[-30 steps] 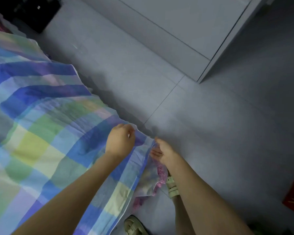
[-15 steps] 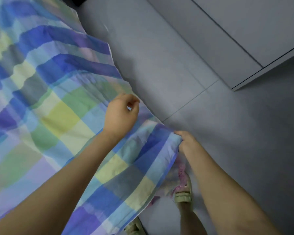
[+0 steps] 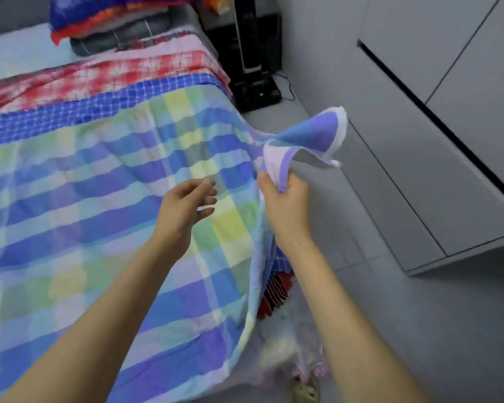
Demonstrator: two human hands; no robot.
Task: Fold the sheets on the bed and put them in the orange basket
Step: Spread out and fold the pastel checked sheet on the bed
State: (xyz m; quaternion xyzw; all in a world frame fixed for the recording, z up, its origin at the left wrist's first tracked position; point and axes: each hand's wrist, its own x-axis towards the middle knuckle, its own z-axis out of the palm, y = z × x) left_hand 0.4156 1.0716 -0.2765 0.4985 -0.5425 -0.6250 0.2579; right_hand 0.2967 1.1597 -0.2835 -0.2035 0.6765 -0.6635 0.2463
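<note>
A blue, green and yellow checked sheet (image 3: 105, 205) lies spread over the bed. My right hand (image 3: 285, 199) grips its near right edge and holds the corner up, so the corner flops over above the floor. My left hand (image 3: 184, 207) hovers just above the sheet, left of the right hand, with relaxed fingers and nothing in them. A red and pink checked sheet (image 3: 99, 74) lies further up the bed, partly under a blue small-check sheet (image 3: 93, 109). The orange basket is not in view.
Folded bedding (image 3: 114, 21) is piled at the head of the bed. A black device (image 3: 253, 53) with a cable stands on the floor beside the bed. Grey cabinets (image 3: 419, 126) line the right side, leaving a narrow strip of grey floor (image 3: 419, 330).
The view has swung up from the floor to the bed. My right hand has lifted the sheet's corner upward. My left hand has let go of the sheet and now hovers above it.
</note>
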